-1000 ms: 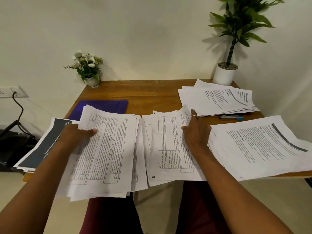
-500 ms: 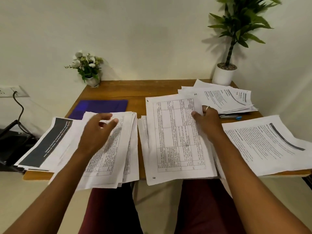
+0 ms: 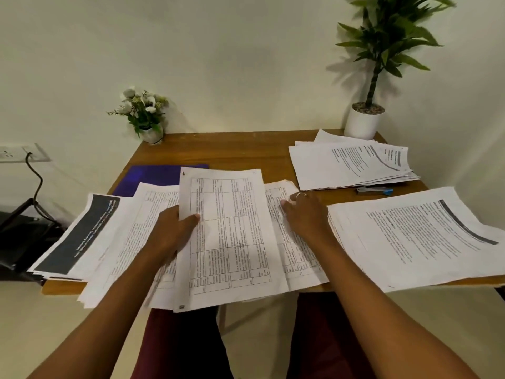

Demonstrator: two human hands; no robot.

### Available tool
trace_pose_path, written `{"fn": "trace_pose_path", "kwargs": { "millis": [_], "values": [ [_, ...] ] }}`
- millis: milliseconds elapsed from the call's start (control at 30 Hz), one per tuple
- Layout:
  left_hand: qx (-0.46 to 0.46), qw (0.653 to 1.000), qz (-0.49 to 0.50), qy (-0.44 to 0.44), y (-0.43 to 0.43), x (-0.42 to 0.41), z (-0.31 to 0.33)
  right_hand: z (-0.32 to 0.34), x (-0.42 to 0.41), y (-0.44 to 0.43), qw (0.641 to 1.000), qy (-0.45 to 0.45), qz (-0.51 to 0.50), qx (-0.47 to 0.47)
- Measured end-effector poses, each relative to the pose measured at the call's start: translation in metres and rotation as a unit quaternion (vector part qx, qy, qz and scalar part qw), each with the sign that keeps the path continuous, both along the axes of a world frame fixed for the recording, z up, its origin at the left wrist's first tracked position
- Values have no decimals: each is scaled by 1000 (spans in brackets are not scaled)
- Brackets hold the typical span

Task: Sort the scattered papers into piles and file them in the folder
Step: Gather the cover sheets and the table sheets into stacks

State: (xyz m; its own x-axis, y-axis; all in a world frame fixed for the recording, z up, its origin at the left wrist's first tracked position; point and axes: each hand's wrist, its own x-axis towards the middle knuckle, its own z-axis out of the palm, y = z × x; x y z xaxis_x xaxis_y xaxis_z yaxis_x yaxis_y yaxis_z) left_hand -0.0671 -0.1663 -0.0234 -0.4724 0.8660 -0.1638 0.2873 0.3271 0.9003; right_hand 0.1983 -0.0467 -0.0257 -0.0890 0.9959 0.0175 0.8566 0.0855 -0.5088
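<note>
My left hand (image 3: 172,231) holds a printed table sheet (image 3: 229,236) by its left edge, thumb on top, lifted over the middle of the desk. Under it to the left lies a pile of table sheets (image 3: 128,242), and beside that a pile topped by a dark-banded page (image 3: 76,236). My right hand (image 3: 306,214) rests with fingers flat on another table-sheet pile (image 3: 295,258). A text-page pile (image 3: 415,236) lies at the right, another text-page pile (image 3: 349,165) at the back right. The blue folder (image 3: 153,176) lies closed behind the left piles.
The wooden desk (image 3: 232,151) stands against a wall. A small flower pot (image 3: 147,116) sits at its back left, a tall plant in a white pot (image 3: 363,121) at its back right. A stapler (image 3: 374,190) lies by the far pile. A wall socket with a cable (image 3: 32,170) is at left.
The top table sheet has passed from my right hand to my left hand and moved leftward. My right hand has come down flat on the pile beneath.
</note>
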Motion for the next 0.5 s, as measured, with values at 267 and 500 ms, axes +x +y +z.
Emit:
{"fn": "trace_pose_path", "kwargs": {
  "millis": [267, 500],
  "values": [
    [72, 997, 4, 40, -9, -2, -26, 4, -7, 12, 997, -27, -5, -71],
    [101, 994, 7, 40, -10, -4, -28, 2, -3, 19, 998, -19, -29, -60]
  ]
}}
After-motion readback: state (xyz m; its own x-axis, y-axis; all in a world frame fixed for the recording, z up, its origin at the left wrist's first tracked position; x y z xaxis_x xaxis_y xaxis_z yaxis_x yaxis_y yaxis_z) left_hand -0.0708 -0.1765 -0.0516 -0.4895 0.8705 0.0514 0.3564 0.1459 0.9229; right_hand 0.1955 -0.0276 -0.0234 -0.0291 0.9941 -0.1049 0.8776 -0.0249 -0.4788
